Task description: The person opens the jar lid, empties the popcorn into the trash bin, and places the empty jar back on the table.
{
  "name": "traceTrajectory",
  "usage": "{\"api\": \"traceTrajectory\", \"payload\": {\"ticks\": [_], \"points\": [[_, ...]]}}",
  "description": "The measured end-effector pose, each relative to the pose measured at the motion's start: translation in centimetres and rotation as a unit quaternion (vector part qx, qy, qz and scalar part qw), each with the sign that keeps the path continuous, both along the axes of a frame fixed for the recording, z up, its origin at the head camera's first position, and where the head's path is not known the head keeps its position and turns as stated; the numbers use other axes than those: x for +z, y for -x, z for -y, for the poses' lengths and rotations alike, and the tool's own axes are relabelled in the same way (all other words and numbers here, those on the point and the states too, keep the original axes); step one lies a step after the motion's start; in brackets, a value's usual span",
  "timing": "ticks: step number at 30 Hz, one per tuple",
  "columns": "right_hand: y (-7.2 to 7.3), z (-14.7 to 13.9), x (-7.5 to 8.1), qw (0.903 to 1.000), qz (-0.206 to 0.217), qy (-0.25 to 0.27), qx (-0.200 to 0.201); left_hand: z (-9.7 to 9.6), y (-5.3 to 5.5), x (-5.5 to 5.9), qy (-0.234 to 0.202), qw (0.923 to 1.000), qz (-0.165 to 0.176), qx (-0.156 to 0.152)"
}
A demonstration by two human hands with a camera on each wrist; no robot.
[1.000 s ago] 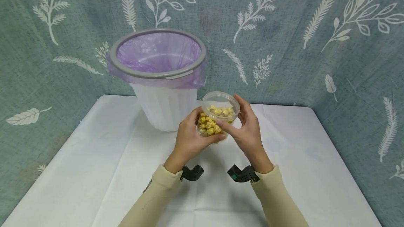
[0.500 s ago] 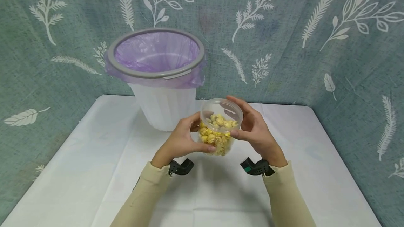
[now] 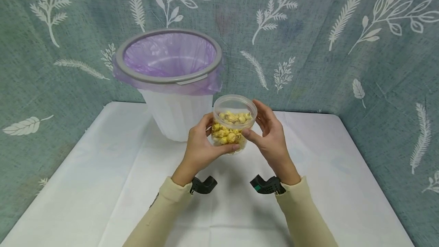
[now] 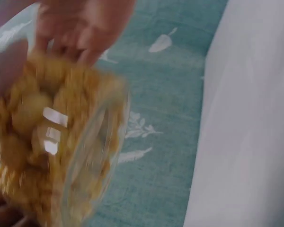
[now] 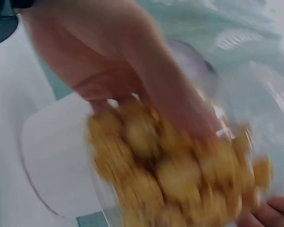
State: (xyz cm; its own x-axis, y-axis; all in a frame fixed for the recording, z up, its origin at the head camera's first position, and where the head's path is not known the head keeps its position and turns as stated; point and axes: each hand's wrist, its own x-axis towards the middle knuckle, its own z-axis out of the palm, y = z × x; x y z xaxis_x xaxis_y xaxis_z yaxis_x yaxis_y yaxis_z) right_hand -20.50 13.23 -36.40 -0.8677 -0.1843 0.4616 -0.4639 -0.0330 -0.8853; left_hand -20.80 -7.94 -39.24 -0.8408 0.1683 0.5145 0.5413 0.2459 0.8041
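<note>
A clear plastic jar of yellow popcorn (image 3: 228,136) is held between both hands above the table, in front of the bin. The left hand (image 3: 200,146) grips its lower left side, thumb across the front. The right hand (image 3: 272,142) holds the upper right side near the clear rim (image 3: 255,111), its thumb on the front. Popcorn fills the lower part, under a clear upper section; whether a lid covers the top I cannot tell. Both wrist views are blurred: the jar (image 4: 47,137) looks tilted in the left one, and popcorn (image 5: 165,175) lies under the right thumb in the other.
A white bin (image 3: 178,115) stands behind and left of the jar, with a grey rim ring (image 3: 156,79) over a purple liner bag (image 3: 171,56). White cloth covers the table (image 3: 319,186). A leaf-patterned green curtain (image 3: 308,75) hangs around its back and sides.
The jar and both hands first came down toward the wearer, then went back up and slightly left. Both hands stayed on the jar throughout.
</note>
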Motion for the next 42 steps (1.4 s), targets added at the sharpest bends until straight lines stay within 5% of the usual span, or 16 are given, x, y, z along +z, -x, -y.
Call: {"api": "traceTrajectory", "payload": {"ticks": [4, 9, 16, 23, 27, 31, 37, 42], "points": [[-0.4, 1.4, -0.3, 0.9974, -0.032, -0.012, -0.064, -0.9, -0.2, -0.3, 0.028, 0.9980, -0.026, 0.051], [-0.6, 1.7, -0.1, 0.9965, -0.031, -0.004, -0.077, -1.3, -0.3, -0.3, 0.038, 0.9980, -0.026, 0.044], [-0.2, -0.1, 0.1, 0.9980, 0.007, 0.048, 0.039, 0.0, -0.1, 0.0, -0.001, 0.9968, 0.035, -0.072], [0.4, -2.2, 0.1, 0.9813, 0.040, 0.057, 0.179, 1.5, 0.1, 0.8, 0.015, 0.9802, 0.081, -0.180], [0.5, -2.8, 0.2, 0.9730, 0.048, 0.051, 0.220, 1.7, 0.1, 0.9, 0.017, 0.9751, 0.086, -0.203], [0.5, -2.7, 0.2, 0.9802, 0.049, 0.055, 0.184, 1.3, 0.1, 0.7, 0.015, 0.9828, 0.079, -0.166], [0.2, -0.8, -0.1, 0.9987, 0.016, 0.034, 0.034, 0.3, 0.1, 0.0, -0.001, 0.9986, 0.038, -0.036], [-0.2, 0.9, -0.3, 0.9979, -0.022, -0.034, -0.050, -0.8, 0.1, -0.6, 0.026, 0.9978, -0.021, 0.057]]}}
